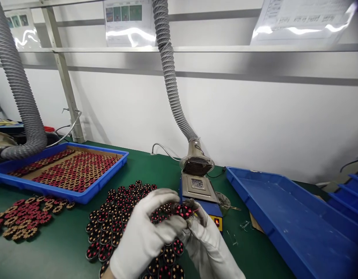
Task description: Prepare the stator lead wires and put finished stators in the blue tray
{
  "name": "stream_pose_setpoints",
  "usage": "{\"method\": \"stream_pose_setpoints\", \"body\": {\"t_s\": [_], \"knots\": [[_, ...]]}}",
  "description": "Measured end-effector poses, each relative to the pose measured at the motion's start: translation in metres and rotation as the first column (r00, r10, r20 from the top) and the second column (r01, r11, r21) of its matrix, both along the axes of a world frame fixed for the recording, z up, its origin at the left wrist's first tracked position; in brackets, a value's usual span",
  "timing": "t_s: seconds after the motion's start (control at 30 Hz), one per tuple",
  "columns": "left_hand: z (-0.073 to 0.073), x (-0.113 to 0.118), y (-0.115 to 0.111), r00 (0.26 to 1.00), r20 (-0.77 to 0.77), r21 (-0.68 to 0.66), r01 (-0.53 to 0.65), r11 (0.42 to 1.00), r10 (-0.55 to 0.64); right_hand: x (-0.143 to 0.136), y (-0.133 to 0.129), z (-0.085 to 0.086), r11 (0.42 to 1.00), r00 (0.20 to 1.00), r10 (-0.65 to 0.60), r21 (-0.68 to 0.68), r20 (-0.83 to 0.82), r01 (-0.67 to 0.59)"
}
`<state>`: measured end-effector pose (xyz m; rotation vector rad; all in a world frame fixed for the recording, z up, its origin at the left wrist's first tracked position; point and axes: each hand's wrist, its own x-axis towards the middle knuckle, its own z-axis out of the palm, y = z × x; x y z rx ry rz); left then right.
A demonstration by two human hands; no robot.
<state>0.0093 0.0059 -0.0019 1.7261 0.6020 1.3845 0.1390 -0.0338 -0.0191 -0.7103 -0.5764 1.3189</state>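
Note:
Both hands wear white gloves with darkened fingertips and meet at the lower middle. A small round black part with red segments point(184, 210) is between them. My left hand point(151, 228) holds its left side between thumb and fingers. My right hand point(203, 228) grips its right side, and its fingertips hide that edge. Behind the hands stands a small blue device with a square metal plate point(198, 187) on top and a lit red switch. Many similar round black parts point(117, 217) with red or tan segments lie left of and under my left hand.
At the left, a blue tray point(88, 195) holds rows of red and tan rings, with loose rings point(24, 217) before it. Another blue tray point(271, 217) lies at the right. A grey hose point(173, 85) hangs to a hood above the device. A small dish point(223, 201) stands beside the device.

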Motion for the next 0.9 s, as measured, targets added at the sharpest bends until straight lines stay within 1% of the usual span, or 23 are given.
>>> {"method": "stream_pose_setpoints", "body": {"t_s": [0.03, 0.1, 0.17, 0.23, 0.27, 0.3, 0.33, 0.4, 0.43, 0.47, 0.5, 0.57, 0.63, 0.67, 0.73, 0.8, 0.83, 0.87, 0.9], "knots": [[-0.001, 0.002, 0.001, 0.998, -0.019, 0.013, 0.057, 0.998, -0.057, -0.002, -0.001, 0.001, 1.000, 1.000, 0.007, -0.006, -0.020, -0.007], [-0.004, 0.005, 0.004, 0.993, 0.033, 0.073, 0.115, 0.991, -0.118, -0.004, -0.004, 0.001, 1.000, 0.999, 0.022, -0.008, -0.041, -0.023], [-0.007, 0.003, 0.005, 0.986, 0.124, 0.086, 0.098, 0.991, -0.108, -0.003, -0.008, 0.001, 0.999, 0.998, 0.044, -0.003, -0.039, -0.044], [-0.008, -0.002, 0.004, 0.984, 0.176, 0.047, 0.022, 0.999, -0.030, 0.001, -0.011, 0.000, 0.996, 0.995, 0.089, 0.007, -0.049, -0.089], [-0.007, -0.004, 0.003, 0.986, 0.169, 0.032, -0.005, 0.999, -0.001, 0.003, -0.012, -0.001, 0.992, 0.990, 0.126, 0.012, -0.062, -0.126], [-0.006, -0.006, 0.002, 0.992, 0.128, 0.027, -0.016, 1.000, 0.012, 0.005, -0.012, -0.002, 0.988, 0.985, 0.154, 0.019, -0.077, -0.153], [-0.005, -0.006, 0.001, 0.999, 0.050, 0.040, -0.008, 0.999, 0.006, 0.007, -0.012, -0.003, 0.986, 0.982, 0.165, 0.030, -0.092, -0.163], [-0.002, -0.005, -0.001, 0.991, -0.133, 0.122, 0.043, 0.992, -0.026, 0.008, -0.010, -0.005, 0.989, 0.984, 0.145, 0.058, -0.106, -0.139], [-0.001, -0.003, -0.001, 0.980, -0.194, 0.183, 0.073, 0.980, -0.037, 0.007, -0.009, -0.005, 0.990, 0.987, 0.125, 0.072, -0.105, -0.117], [-0.001, -0.001, 0.000, 0.976, -0.216, 0.246, 0.094, 0.965, -0.040, 0.007, -0.008, -0.006, 0.991, 0.989, 0.111, 0.081, -0.101, -0.103], [-0.001, 0.001, 0.001, 0.979, -0.198, 0.296, 0.108, 0.949, -0.049, 0.006, -0.008, -0.006, 0.991, 0.989, 0.114, 0.080, -0.098, -0.106], [-0.003, 0.003, 0.004, 0.989, -0.115, 0.337, 0.129, 0.933, -0.095, 0.003, -0.008, -0.006, 0.985, 0.980, 0.168, 0.051, -0.108, -0.163], [-0.007, 0.003, 0.008, 0.989, -0.031, 0.292, 0.148, 0.945, -0.146, 0.002, -0.009, -0.006, 0.976, 0.966, 0.219, 0.023, -0.137, -0.218], [-0.008, 0.002, 0.009, 0.988, 0.019, 0.233, 0.144, 0.962, -0.152, 0.002, -0.010, -0.007, 0.971, 0.960, 0.238, 0.013, -0.148, -0.239], [-0.010, -0.002, 0.010, 0.983, 0.153, 0.082, 0.091, 0.992, -0.103, 0.002, -0.010, -0.008, 0.968, 0.956, 0.247, 0.000, -0.156, -0.250], [-0.009, -0.006, 0.010, 0.955, 0.295, -0.066, 0.035, 0.997, -0.014, 0.003, -0.011, -0.008, 0.971, 0.960, 0.234, -0.021, -0.152, -0.240], [-0.007, -0.007, 0.009, 0.951, 0.309, -0.122, 0.046, 0.991, -0.006, 0.003, -0.010, -0.008, 0.972, 0.962, 0.229, -0.028, -0.148, -0.235], [-0.005, -0.007, 0.009, 0.959, 0.280, -0.165, 0.096, 0.982, -0.046, 0.002, -0.010, -0.007, 0.972, 0.964, 0.225, -0.029, -0.144, -0.231], [-0.002, -0.006, 0.008, 0.966, 0.226, -0.194, 0.170, 0.966, -0.125, 0.001, -0.010, -0.006, 0.973, 0.965, 0.223, -0.020, -0.138, -0.228]]}}
